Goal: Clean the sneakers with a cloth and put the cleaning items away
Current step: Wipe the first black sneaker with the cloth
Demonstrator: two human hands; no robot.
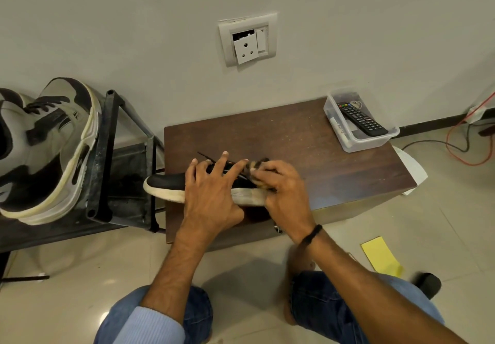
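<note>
A black sneaker (171, 183) with a white sole is laid on its side on the dark wooden bench (308, 140), its toe reaching past the bench's left edge. The sneaker is pressed down by the left hand (211, 191), whose fingers are spread across the laces and upper. The heel end is covered by the right hand (284, 188), which is closed around a bunched cloth (258, 165); only a small mottled part of the cloth is seen above the knuckles, and it is blurred. A dark band is worn on the right wrist.

At the bench's far right corner a clear plastic box (359, 142) is set, with a black remote control (361, 118) lying in it. To the left, a large grey and black sneaker (53, 150) is kept on a dark metal rack (104, 156). A yellow sheet (380, 256) is seen on the tiled floor near the right knee. A wall socket (247, 42) is mounted above the bench.
</note>
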